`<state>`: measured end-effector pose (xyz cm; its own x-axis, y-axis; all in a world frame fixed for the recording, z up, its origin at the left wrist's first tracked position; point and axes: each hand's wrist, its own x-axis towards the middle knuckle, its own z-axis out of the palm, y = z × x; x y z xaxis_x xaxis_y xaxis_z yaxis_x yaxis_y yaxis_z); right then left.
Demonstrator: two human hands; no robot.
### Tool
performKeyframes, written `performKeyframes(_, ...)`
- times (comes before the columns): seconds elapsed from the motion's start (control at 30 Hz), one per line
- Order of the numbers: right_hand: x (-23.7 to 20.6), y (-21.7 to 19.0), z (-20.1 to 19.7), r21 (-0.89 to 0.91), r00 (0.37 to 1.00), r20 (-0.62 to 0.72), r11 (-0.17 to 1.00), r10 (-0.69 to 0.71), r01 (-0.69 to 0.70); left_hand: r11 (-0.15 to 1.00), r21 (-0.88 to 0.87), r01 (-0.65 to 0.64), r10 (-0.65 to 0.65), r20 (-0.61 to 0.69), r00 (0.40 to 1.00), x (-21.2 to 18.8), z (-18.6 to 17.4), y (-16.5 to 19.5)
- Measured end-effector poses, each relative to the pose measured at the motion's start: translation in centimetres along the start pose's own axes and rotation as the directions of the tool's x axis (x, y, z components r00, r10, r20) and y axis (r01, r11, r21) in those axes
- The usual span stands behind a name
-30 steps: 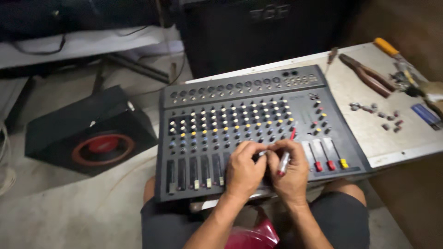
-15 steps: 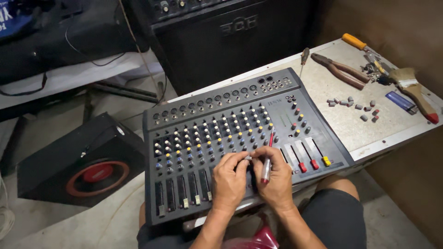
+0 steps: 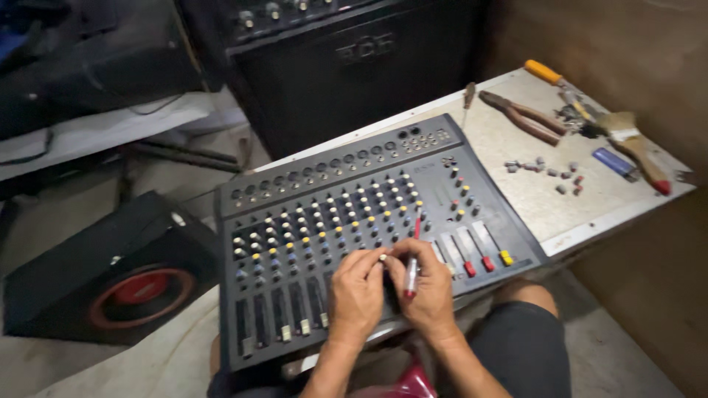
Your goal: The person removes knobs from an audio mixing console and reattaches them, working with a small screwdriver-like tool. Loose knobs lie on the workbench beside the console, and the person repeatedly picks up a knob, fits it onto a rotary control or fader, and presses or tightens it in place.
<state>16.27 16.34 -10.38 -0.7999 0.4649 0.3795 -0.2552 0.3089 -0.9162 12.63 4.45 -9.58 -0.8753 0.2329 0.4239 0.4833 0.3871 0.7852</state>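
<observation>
Both hands meet over the lower middle of a grey mixer resting on the person's lap. The left hand pinches a small knob at its fingertips; the right hand touches it too, gripping a red-tipped screwdriver against the palm.

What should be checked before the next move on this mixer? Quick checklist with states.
1. Left hand pinches a small light cap at its fingertips: ok.
2. Right hand holds the red screwdriver: ok.
3. Mixer steady, near end on the lap, far end on the table: cannot tell.
4. Loose small parts lie on the table, away from its edge: ok.
5. Pliers and brush lie clear of the mixer: ok.
</observation>
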Motion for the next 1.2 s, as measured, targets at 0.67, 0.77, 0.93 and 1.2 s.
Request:
performKeyframes(0.67,-0.4,-0.6,-0.1,0.084,1.0,0.001,0.996,0.013,-0.013,0.985,-0.108,0.131,-0.137,-0.05,0.989,0.1,0.1,0.3)
performKeyframes(0.77,-0.3,-0.8,-0.3,0.03,0.999,0.017,0.999,0.038,-0.039,0.967,-0.192,0.165,-0.182,-0.077,0.98,0.0,0.5,0.2)
performKeyframes(0.93,-0.4,-0.8,-0.4,0.009,1.0,0.018,1.0,-0.004,0.004,0.962,-0.221,0.163,-0.186,-0.088,0.979,-0.3,0.4,0.3)
performKeyframes(1.2,-0.5,0.2,-0.2,0.113,0.997,0.029,0.991,0.071,-0.074,0.924,-0.301,0.237,-0.258,-0.031,0.966,-0.4,0.3,0.4)
